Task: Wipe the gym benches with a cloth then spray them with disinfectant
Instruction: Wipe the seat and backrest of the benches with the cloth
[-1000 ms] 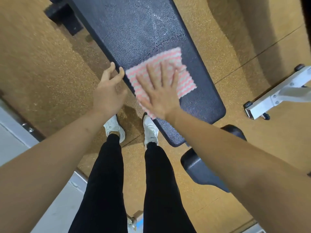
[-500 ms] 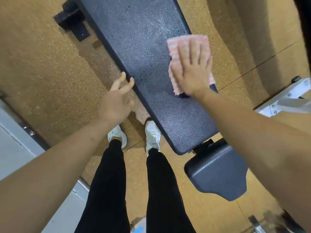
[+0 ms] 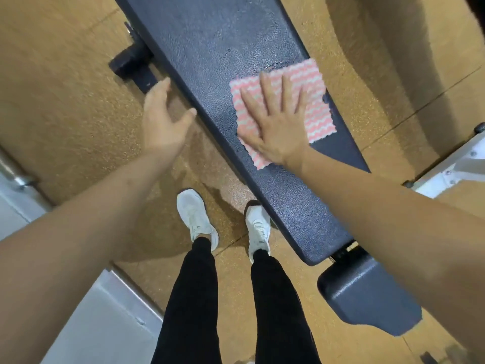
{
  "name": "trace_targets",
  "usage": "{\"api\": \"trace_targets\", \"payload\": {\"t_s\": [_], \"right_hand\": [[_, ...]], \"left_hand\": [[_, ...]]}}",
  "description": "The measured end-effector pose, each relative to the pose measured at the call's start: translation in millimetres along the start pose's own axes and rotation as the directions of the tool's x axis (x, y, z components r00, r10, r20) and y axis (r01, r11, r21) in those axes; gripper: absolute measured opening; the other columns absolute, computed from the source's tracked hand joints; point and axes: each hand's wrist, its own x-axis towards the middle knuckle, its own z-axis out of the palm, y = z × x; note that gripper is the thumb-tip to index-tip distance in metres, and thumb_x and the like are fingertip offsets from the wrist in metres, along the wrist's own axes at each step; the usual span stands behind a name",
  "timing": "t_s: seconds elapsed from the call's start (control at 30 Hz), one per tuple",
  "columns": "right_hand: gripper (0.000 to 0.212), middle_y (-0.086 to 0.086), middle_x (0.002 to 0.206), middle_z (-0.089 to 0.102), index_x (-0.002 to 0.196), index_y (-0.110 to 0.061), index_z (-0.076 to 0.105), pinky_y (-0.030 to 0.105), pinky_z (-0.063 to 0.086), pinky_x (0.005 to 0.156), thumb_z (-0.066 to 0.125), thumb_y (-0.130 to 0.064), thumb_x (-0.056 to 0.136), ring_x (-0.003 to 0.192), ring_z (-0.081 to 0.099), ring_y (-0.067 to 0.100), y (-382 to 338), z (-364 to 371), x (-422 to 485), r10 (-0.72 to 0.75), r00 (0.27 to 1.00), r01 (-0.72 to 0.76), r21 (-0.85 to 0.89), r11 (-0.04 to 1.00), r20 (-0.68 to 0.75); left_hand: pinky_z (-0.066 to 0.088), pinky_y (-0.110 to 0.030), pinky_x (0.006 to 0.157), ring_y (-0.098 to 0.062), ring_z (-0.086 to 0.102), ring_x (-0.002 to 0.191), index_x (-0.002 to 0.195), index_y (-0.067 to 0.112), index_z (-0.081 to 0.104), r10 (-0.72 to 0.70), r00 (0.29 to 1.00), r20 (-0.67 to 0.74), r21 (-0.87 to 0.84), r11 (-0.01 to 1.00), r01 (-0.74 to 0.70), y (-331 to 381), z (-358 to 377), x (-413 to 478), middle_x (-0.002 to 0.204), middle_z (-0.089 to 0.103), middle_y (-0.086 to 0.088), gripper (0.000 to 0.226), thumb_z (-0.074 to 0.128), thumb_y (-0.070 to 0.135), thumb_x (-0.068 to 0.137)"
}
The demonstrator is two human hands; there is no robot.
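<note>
- A long dark blue-grey padded bench (image 3: 210,48) with a pebbled vinyl surface is seen running diagonally from the upper left to the lower right of the head view.
- A square pink-and-white zigzag-striped cloth (image 3: 319,106) is laid flat on the bench's top, toward its far edge.
- The cloth is pressed down by the right hand (image 3: 278,132), which is spread flat with straight, splayed fingers. The palm covers the cloth's near corner and the fingertips reach about to its middle.
- The cloth's far and right-hand parts are left uncovered beyond the fingers.
- The left hand (image 3: 162,124) is held open and relaxed, with nothing in it, over the floor just beside the bench's near edge.
- Its thumb is pointed toward that edge. Whether the edge is touched cannot be told.
- The left hand is kept well apart from the cloth, with a strip of bare bench between them.
- A separate dark padded seat section (image 3: 367,300) is seen just past the bench's lower end, partly hidden by the right forearm.
- A black metal foot (image 3: 131,61) of the bench frame is seen on the tan speckled rubber floor (image 3: 65,88), beyond the left hand.
- Two white sneakers (image 3: 195,214) and black trousers (image 3: 191,298) are seen below, close to the bench's near side.
- A white metal frame (image 3: 451,164) is visible at the right edge.
</note>
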Motion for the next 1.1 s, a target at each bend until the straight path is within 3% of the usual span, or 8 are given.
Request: {"api": "trace_targets", "payload": {"t_s": [0.07,0.17,0.33,0.47,0.63,0.73,0.9,1.1], "right_hand": [[0.079,0.010,0.172,0.001,0.163,-0.038,0.005,0.075,0.006,0.115,0.021,-0.078,0.096,0.154,-0.001,0.050,-18.9,10.8,-7.2,-0.012,1.000,0.012,-0.019,1.000,-0.016],[0.077,0.008,0.172,0.000,0.162,-0.039,0.001,0.075,0.005,0.116,0.018,-0.077,0.097,0.155,-0.001,0.047,-28.2,16.3,-14.3,-0.020,0.999,0.020,-0.003,1.000,-0.030],[0.075,0.004,0.172,0.004,0.161,-0.042,0.007,0.074,0.006,0.117,0.023,-0.076,0.096,0.156,0.003,0.044,-13.5,13.8,-10.3,0.058,0.995,-0.057,0.010,0.998,-0.079],[0.076,0.001,0.172,-0.009,0.160,-0.046,-0.001,0.072,-0.003,0.118,0.021,-0.078,0.095,0.155,-0.009,0.043,13.7,-4.4,15.2,0.413,0.911,-0.405,0.159,0.900,-0.020],[0.076,0.001,0.171,-0.014,0.160,-0.045,-0.007,0.073,0.000,0.118,0.013,-0.079,0.094,0.156,-0.013,0.040,10.1,-28.7,59.6,0.541,0.841,-0.532,0.226,0.816,0.026],[0.076,0.003,0.171,-0.012,0.161,-0.041,-0.006,0.074,-0.002,0.118,0.010,-0.075,0.096,0.155,-0.012,0.043,-6.0,-34.0,76.6,0.465,0.885,-0.458,0.192,0.868,0.010],[0.075,0.005,0.172,-0.004,0.162,-0.038,0.002,0.075,0.003,0.116,0.005,-0.074,0.097,0.155,-0.004,0.045,-50.3,-22.4,67.0,0.174,0.984,-0.173,0.038,0.984,-0.028],[0.073,0.007,0.172,0.003,0.163,-0.036,0.012,0.075,0.009,0.114,0.027,-0.070,0.100,0.155,-0.001,0.046,-73.4,6.1,23.6,-0.043,0.998,0.043,-0.003,0.999,-0.039]], "left_hand": [[0.017,-0.029,0.126,-0.023,0.022,0.156,0.163,0.018,0.025,-0.002,1.000,-0.003,0.067,0.998,0.002,6.7,-9.1,21.2,0.171,0.017,-0.010,0.091,0.076,0.036,0.090],[0.019,-0.043,0.127,-0.028,0.009,0.159,0.165,0.028,0.017,0.113,0.994,0.007,0.267,0.957,-0.111,18.6,-20.8,47.4,0.174,-0.004,-0.005,0.103,0.076,0.055,0.084],[0.006,-0.052,0.129,-0.035,-0.001,0.160,0.163,0.033,0.022,0.224,0.959,0.175,0.576,0.767,-0.284,27.3,-33.8,91.1,0.174,0.003,-0.005,0.111,0.060,0.086,0.074],[0.018,-0.047,0.129,-0.032,-0.002,0.160,0.161,0.033,0.032,0.223,0.951,0.213,0.486,0.821,-0.301,28.1,-35.1,94.6,0.174,0.008,-0.003,0.099,0.068,0.076,0.079],[0.035,-0.049,0.122,-0.032,-0.002,0.160,0.156,0.035,0.042,0.239,0.941,0.237,0.487,0.809,-0.329,29.7,-40.0,98.8,0.173,0.014,-0.002,0.082,0.066,0.069,0.085],[0.031,-0.051,0.124,-0.035,-0.002,0.160,0.156,0.034,0.040,0.233,0.934,0.271,0.521,0.781,-0.346,32.1,-42.8,100.4,0.173,0.012,-0.004,0.082,0.063,0.070,0.087],[0.027,-0.053,0.125,-0.037,0.000,0.159,0.156,0.033,0.041,0.234,0.926,0.297,0.542,0.756,-0.366,32.9,-44.9,103.6,0.173,0.011,-0.004,0.080,0.063,0.069,0.088],[0.023,-0.057,0.125,-0.037,0.010,0.158,0.155,0.036,0.041,0.244,0.899,0.365,0.622,0.654,-0.430,32.3,-54.8,114.2,0.172,0.019,-0.003,0.071,0.060,0.064,0.092]]}}
